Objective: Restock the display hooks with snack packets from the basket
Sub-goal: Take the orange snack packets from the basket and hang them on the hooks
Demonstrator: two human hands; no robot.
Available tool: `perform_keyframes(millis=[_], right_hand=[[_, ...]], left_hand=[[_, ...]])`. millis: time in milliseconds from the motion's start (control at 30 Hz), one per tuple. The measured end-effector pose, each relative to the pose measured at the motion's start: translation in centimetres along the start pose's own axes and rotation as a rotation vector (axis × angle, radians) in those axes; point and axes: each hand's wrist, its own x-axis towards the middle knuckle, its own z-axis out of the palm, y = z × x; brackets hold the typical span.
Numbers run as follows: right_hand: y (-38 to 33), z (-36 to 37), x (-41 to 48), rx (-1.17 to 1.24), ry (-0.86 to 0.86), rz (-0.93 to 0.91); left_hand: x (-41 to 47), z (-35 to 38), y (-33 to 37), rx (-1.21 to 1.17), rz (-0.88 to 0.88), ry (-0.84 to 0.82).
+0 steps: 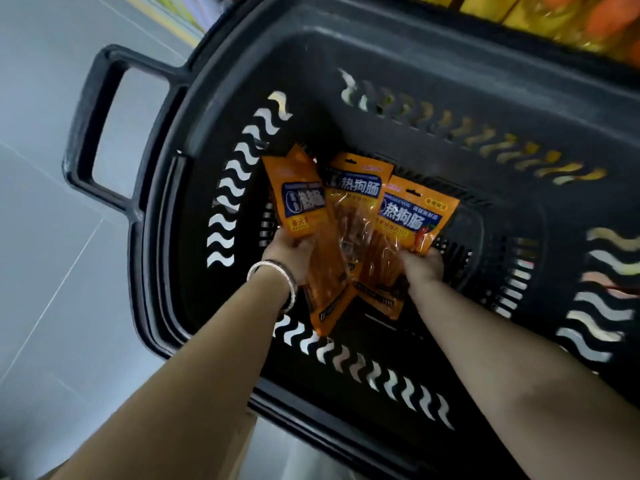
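Hands are reaching down into black basket (381,46), which is filling most of the frame. Left hand (287,249), w/ bracelet (277,275) on the wrist, is sitting centre-left. Its fingers are curling round the lower part of left pkt (300,199), an orange snack pack w/ blue label, which is sticking up out of the grip toward upper left. Right hand (420,265) is sitting just right of centre and gripping the lower right edge of right pkt (414,216). Its fingers are mostly hidden behind the pkt, and the pkt's top w/ hang hole is pointing to upper right. Middle pkt (353,202) is lying btwn both hands, overlapping the other two, w/ its clear lower half trailing toward lower centre btwn the forearms; can't tell which hand is holding it. All three pkts are fanning out inside the basket walls. Basket handle (90,133) is jutting out at upper left over grey tiled floor (41,237). Blurred orange/yellow goods (554,19) are showing at top right, beyond the rim.
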Motion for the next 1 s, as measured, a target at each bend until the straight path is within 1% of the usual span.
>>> perform_keyframes(millis=[67, 100, 167, 233, 333, 367, 433, 500, 600, 667, 767, 833, 933, 1000], right_hand=[[-1.1, -2.1, -2.1, 0.037, -0.013, -0.058], [-1.7, -3.4, -3.2, 0.036, -0.030, -0.091], [-2.4, -6.3, -5.9, -0.001, -0.079, -0.170], [-3.0, -9.2, -8.9, -0.066, -0.093, -0.286], [-3.9, -13.8, -13.3, -0.121, -0.035, -0.406], [-4.1, -15.5, -14.8, -0.137, -0.004, -0.441], [-4.4, -18.7, -17.6, -0.130, 0.042, -0.553], [-4.8, -22.0, -20.7, -0.051, 0.080, -0.671], [-5.3, -27.4, -24.7, 0.064, 0.182, -0.862], [-5.1, -31.6, -26.6, 0.141, 0.264, -0.904], [-4.4, -38.3, -28.6, 0.326, 0.357, -0.920], [-3.8, -43.1, -29.9, 0.414, 0.421, -0.951], [-2.7, -50.7, -31.4, 0.463, 0.515, -1.023], [-1.6, -55.9, -31.7, 0.435, 0.555, -1.047]], left_hand=[[-1.6, -0.1, 0.7, -0.141, -0.013, -0.010], [-2.7, -0.3, 1.1, -0.175, -0.011, -0.026], [-5.2, -0.7, 1.7, -0.177, 0.026, -0.032], [-8.4, -1.2, 2.7, -0.230, 0.065, -0.036], [-13.7, -1.5, 4.7, -0.376, 0.139, -0.059], [-15.5, -1.5, 5.3, -0.390, 0.172, -0.054], [-18.8, -1.4, 6.4, -0.316, 0.258, -0.035], [-21.9, -1.2, 7.3, -0.217, 0.360, -0.027], [-26.4, -0.8, 8.5, -0.129, 0.571, -0.092], [-29.9, -0.1, 9.7, -0.095, 0.708, -0.132], [-35.9, 1.9, 12.0, -0.060, 0.862, -0.064], [-39.9, 4.1, 13.3, -0.055, 0.961, -0.055], [-46.2, 8.3, 14.5, -0.033, 1.051, -0.090], [-49.7, 11.4, 15.0, -0.065, 1.108, -0.151]])
